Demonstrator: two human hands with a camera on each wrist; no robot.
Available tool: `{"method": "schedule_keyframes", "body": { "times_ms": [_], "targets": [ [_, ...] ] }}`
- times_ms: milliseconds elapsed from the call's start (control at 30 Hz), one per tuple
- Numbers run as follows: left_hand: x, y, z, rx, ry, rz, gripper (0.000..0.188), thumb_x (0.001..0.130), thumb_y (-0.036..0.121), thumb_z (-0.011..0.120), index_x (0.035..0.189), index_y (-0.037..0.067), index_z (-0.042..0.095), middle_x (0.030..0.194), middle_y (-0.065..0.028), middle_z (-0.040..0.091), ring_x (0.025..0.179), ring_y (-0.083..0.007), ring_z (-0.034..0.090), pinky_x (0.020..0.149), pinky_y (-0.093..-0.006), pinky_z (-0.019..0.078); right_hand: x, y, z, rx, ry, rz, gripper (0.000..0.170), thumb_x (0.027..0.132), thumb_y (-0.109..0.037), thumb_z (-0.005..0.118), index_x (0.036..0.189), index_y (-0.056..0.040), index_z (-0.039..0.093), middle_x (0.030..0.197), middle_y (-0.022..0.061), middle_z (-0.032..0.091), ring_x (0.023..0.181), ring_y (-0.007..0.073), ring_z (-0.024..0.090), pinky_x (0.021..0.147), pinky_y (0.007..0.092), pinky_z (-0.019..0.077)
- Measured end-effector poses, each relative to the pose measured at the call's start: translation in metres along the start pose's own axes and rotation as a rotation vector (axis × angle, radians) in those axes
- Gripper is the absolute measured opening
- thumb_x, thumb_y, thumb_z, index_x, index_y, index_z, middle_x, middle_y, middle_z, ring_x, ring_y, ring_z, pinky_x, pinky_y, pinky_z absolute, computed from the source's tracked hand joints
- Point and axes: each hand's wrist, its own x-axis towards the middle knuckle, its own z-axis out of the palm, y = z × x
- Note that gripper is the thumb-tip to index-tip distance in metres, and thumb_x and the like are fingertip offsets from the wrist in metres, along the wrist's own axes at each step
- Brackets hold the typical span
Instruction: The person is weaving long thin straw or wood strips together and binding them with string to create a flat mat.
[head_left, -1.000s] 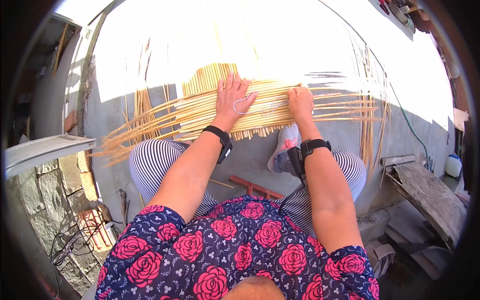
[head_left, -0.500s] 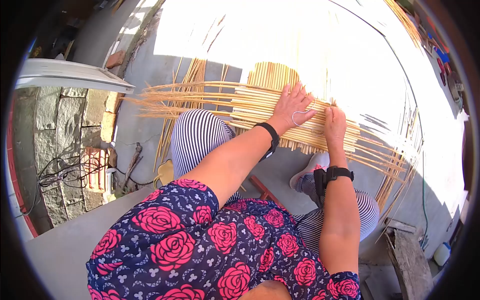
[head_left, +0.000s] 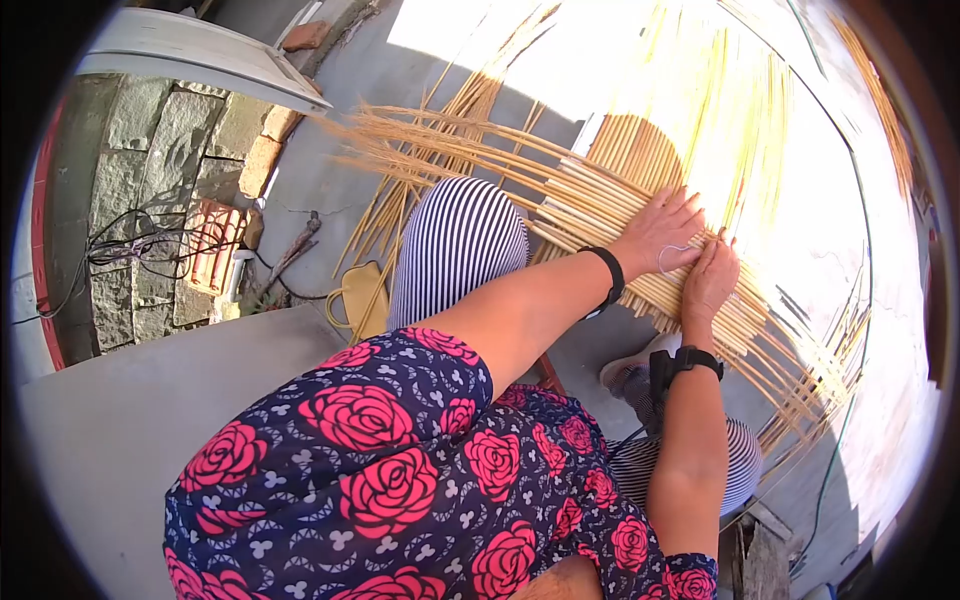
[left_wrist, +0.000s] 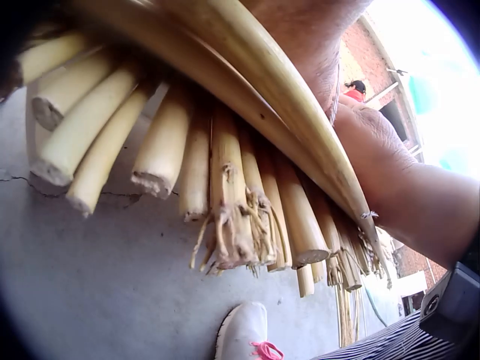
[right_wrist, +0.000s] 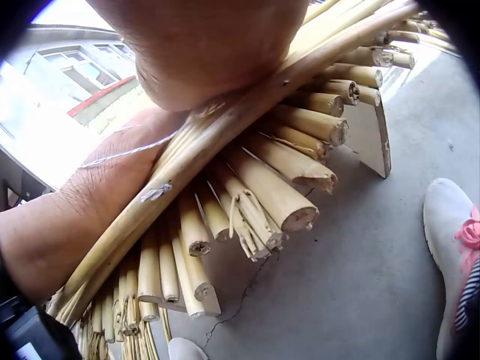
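Many pale reed stalks [head_left: 585, 205] lie crosswise over a mat of upright stalks [head_left: 632, 150], whose cut ends [right_wrist: 298, 217] fan out below. My left hand [head_left: 660, 232] rests spread on the crosswise stalks, with a thin white string [head_left: 672, 250] looping over it towards the right hand. Just beside it, my right hand [head_left: 712, 275] is bent over the same stalks, fingertips close together where the string leads; the pinch itself is hidden. A bit of white string is knotted round one stalk [right_wrist: 214, 146] in the right wrist view.
Loose reeds [head_left: 400, 200] with feathery tops lie at the left, and more [head_left: 825, 370] at the right. A yellow handled object [head_left: 362, 300] stands by the striped knee [head_left: 465, 235]. Black cable [head_left: 130, 250] hangs along the stone wall [head_left: 160, 135]. A white shoe [left_wrist: 244, 330] is below the stalk ends.
The head view has swung, so the mat now appears tilted and further right. The right hand has come close to the left, which stays spread on the reeds.
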Motion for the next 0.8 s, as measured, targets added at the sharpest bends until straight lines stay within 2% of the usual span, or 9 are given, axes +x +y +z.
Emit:
{"method": "schedule_keyframes", "body": {
  "times_ms": [133, 233, 333, 367, 500, 800],
  "targets": [
    [-0.003, -0.008, -0.004, 0.066, -0.002, 0.094, 0.05, 0.087, 0.039, 0.055, 0.121, 0.004, 0.052, 0.132, -0.0151, 0.048, 0.13, -0.0323, 0.036, 0.109, -0.0469, 0.0234, -0.001, -0.001, 0.001, -0.076, -0.02, 0.003, 0.023, 0.096, -0.019, 0.046, 0.096, -0.0004, 0.059, 0.097, 0.0182, 0.062, 0.097, 0.0355, 0.054, 0.088, 0.0457, 0.0403],
    [-0.015, -0.006, -0.014, 0.1, -0.095, -0.026, 0.056, 0.09, 0.042, 0.051, 0.129, 0.003, 0.047, 0.138, -0.0162, 0.043, 0.134, -0.0326, 0.032, 0.112, -0.048, 0.0192, -0.002, -0.001, 0.002, -0.085, -0.008, -0.003, 0.024, 0.096, -0.02, 0.046, 0.101, 0.0, 0.059, 0.103, 0.0184, 0.062, 0.102, 0.0352, 0.053, 0.093, 0.0451, 0.0396],
    [-0.037, -0.003, -0.031, 0.123, -0.091, -0.165, 0.063, 0.093, 0.046, 0.046, 0.138, 0.003, 0.038, 0.146, -0.0166, 0.034, 0.139, -0.0318, 0.024, 0.114, -0.0484, 0.014, -0.001, -0.004, 0.003, -0.119, -0.019, 0.016, 0.026, 0.097, -0.02, 0.046, 0.105, 0.0005, 0.059, 0.108, 0.018, 0.062, 0.106, 0.0347, 0.053, 0.096, 0.0442, 0.0387],
    [-0.041, -0.003, -0.036, 0.163, -0.21, -0.21, 0.069, 0.094, 0.051, 0.04, 0.142, 0.003, 0.031, 0.151, -0.0164, 0.025, 0.141, -0.0314, 0.017, 0.114, -0.0487, 0.0094, -0.001, -0.004, 0.004, -0.118, -0.014, 0.011, 0.027, 0.097, -0.02, 0.045, 0.106, 0.0005, 0.059, 0.108, 0.0179, 0.062, 0.107, 0.0346, 0.053, 0.096, 0.0442, 0.0386],
    [-0.058, -0.01, -0.04, 0.145, -0.208, -0.213, 0.074, 0.094, 0.055, 0.035, 0.145, 0.002, 0.027, 0.152, -0.0166, 0.021, 0.143, -0.0319, 0.012, 0.115, -0.0484, 0.0057, -0.003, -0.001, 0.004, -0.111, -0.009, -0.01, 0.027, 0.097, -0.021, 0.045, 0.106, 0.0006, 0.059, 0.111, 0.0176, 0.061, 0.109, 0.0346, 0.053, 0.097, 0.0441, 0.0385],
    [-0.062, -0.008, -0.042, 0.157, -0.185, -0.196, 0.075, 0.093, 0.056, 0.035, 0.144, 0.001, 0.028, 0.152, -0.0177, 0.022, 0.142, -0.0329, 0.013, 0.115, -0.0491, 0.0065, -0.003, -0.001, 0.004, -0.106, -0.032, 0.007, 0.027, 0.097, -0.021, 0.045, 0.105, 0.0008, 0.059, 0.115, 0.0182, 0.061, 0.109, 0.0358, 0.052, 0.096, 0.0444, 0.0394]
  ]
}}
